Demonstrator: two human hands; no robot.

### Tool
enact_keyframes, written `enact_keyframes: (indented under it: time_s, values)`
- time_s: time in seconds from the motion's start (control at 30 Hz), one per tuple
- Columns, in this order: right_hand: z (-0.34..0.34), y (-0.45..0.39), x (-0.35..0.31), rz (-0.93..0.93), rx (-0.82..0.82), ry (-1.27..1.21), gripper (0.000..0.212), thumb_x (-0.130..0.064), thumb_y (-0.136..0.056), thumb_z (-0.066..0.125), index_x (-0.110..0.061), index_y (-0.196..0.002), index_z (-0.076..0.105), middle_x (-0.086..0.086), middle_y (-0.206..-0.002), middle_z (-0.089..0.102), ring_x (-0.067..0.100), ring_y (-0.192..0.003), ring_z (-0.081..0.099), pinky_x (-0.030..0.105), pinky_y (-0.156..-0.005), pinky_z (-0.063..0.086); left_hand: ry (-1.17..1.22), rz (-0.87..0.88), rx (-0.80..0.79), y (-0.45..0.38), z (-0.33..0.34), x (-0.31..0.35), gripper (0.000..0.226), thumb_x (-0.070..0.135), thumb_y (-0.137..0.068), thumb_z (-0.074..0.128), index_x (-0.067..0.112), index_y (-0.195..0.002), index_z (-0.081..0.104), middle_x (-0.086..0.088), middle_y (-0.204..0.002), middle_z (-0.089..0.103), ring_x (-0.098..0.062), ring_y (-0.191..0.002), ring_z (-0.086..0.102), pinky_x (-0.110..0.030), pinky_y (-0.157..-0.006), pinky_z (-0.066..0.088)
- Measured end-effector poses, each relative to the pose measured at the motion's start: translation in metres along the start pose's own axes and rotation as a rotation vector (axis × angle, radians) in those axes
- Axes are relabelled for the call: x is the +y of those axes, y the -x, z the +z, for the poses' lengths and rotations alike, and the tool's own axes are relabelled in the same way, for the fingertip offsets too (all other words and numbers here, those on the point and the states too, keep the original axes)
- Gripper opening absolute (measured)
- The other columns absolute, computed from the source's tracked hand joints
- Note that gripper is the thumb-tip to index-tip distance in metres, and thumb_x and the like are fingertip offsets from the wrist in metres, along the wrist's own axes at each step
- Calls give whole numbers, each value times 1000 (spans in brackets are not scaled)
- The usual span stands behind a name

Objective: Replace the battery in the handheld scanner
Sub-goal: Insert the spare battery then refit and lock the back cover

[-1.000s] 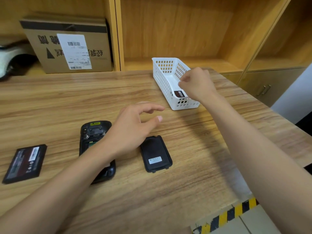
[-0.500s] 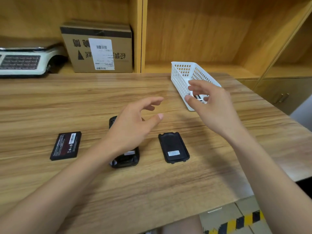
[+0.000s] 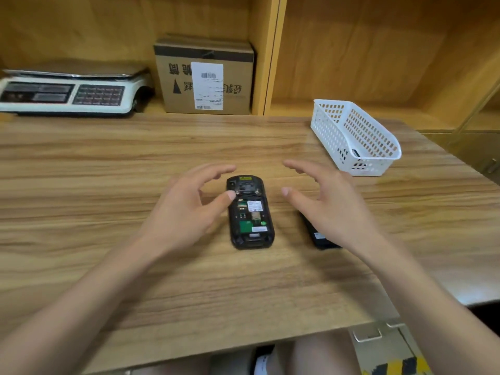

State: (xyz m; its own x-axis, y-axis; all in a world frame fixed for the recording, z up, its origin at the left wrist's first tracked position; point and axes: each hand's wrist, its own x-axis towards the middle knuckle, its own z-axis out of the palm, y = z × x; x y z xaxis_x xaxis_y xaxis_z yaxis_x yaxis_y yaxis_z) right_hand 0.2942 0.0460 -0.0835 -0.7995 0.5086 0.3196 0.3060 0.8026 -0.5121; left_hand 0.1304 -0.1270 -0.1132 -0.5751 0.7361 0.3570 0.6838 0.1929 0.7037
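Right hand (image 3: 330,204) is back from the basket (image 3: 384,147) with nothing in it. Both grips are spread: left hand (image 3: 184,209) left of the scanner (image 3: 250,212), right hand on its right. Scanner lies face-down on the counter (image 3: 108,171), bay empty; fresh battery not fetched.

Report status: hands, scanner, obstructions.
Left hand, right hand open, empty. Black handheld scanner face down, battery bay empty. Black back cover under right hand.

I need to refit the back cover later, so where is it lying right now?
In the head view the back cover lies flat on the table, just right of the open scanner, mostly hidden under the right hand.
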Motion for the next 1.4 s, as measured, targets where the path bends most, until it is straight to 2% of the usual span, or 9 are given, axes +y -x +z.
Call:
enact_keyframes:
  time_s: [0.13,0.27,0.4,0.53,0.6,0.83,1.17,1.3,1.4]
  values:
    - [17,-5,-25,-46,-63,-15,47,-33,-92,66,-34,-137,54,-13,-139,58,10,-136,45,23,-108,32,-45,-13,51,15,-22,-15,41,28,-89,71,36,-128,63,28,-108,60,21,-77,51,-6,-68,36]
    - [32,-11,-44,-98,-100,0,47,-36,-92,65,-35,-138,54,-11,-139,58,11,-137,42,22,-104,30,-84,-26,73,26,-39,-28,40,29,-88,71,35,-127,63,36,-104,56,25,-82,49,-5,-73,35]
    - [50,-12,-65,-160,-143,7,48,-39,-91,66,-33,-137,55,-8,-137,59,13,-135,43,39,-112,36,-116,-39,84,35,-53,-45,39,28,-85,74,35,-123,67,27,-112,65,7,-103,59,-27,-87,48]
    - [73,-13,-81,-205,-203,97,51,-44,-89,65,-33,-138,54,-7,-137,59,14,-136,39,47,-113,28,-202,-51,53,45,-65,-60,35,26,-82,78,29,-116,71,16,-108,71,-5,-94,63,-18,-82,42]
    - [86,-13,-84,-218,-224,170,53,-49,-88,64,-35,-138,52,-4,-134,61,13,-138,36,45,-113,22,-265,-61,21,48,-68,-65,33,30,-81,77,26,-114,73,11,-105,73,-10,-94,64,-25,-88,45]
    - [113,-20,-91,-279,-287,341,54,-53,-88,61,-40,-138,48,-5,-123,67,17,-137,40,57,-115,3,-366,-81,-28,51,-68,-76,43,51,-75,65,32,-113,72,15,-102,71,-13,-95,59,-37,-89,49]
    - [118,-24,-89,-312,-289,369,37,-50,-92,58,-33,-125,62,-2,-122,67,16,-131,46,58,-116,5,-371,-26,7,51,-63,-83,44,55,-78,58,31,-110,74,13,-107,73,-16,-100,60,-48,-87,50]
    - [120,-22,-86,-317,-266,344,31,-45,-95,56,-29,-120,65,-5,-117,69,15,-128,48,55,-115,6,-338,-38,51,51,-60,-83,30,44,-81,70,29,-107,77,11,-104,75,-15,-97,62,-46,-89,51]
    - [122,-19,-84,-321,-208,318,27,-37,-97,55,-25,-119,66,-8,-118,70,16,-126,49,52,-113,9,-188,-119,125,50,-57,-76,17,28,-81,79,29,-97,79,12,-90,76,-5,-85,67,-29,-87,53]
